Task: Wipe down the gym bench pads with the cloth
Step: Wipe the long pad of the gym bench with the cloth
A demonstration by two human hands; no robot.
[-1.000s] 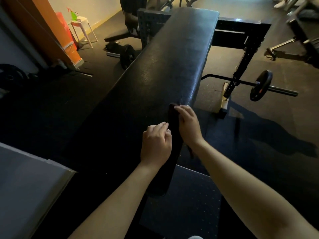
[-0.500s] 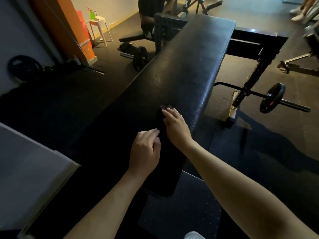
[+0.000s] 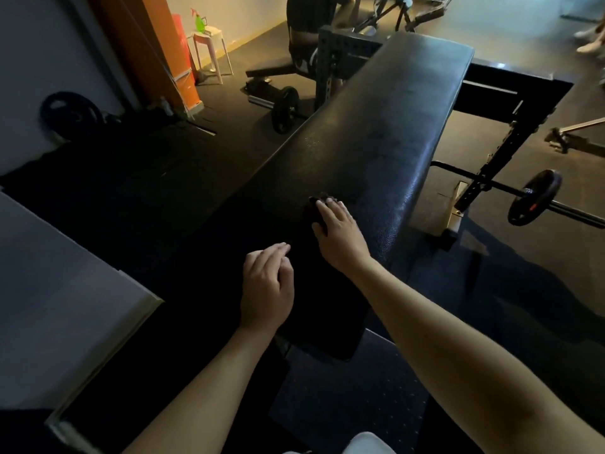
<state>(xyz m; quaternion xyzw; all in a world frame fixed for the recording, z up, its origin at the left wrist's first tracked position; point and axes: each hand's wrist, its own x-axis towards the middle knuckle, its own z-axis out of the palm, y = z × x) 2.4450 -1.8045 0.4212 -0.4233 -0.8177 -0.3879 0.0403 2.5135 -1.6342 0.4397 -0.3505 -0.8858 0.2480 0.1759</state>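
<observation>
Right hand [image 3: 340, 239] flat on dark cloth [image 3: 315, 209], fingers straight, pressing it onto bench pad [image 3: 376, 142]. Left hand [image 3: 266, 290] just behind, loosely curled, gripping nothing, resting on pad.

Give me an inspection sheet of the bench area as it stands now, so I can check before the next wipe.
Surface: long black textured bench pad, glossy toward the far end; the near end is in shadow.
Job's things: small dark cloth lies on the pad, mostly covered by the right hand; its full extent cannot be told.
Clutter: nothing seen on the pad.
Hands: right hand presses the cloth with straight fingers; left hand rests beside it, fingers relaxed, holding nothing.
Cables: nothing seen.
Surroundings: barbell with a black plate on the floor at right; white plastic stool with a green spray bottle on it at far left; a seated person beyond the bench.
</observation>
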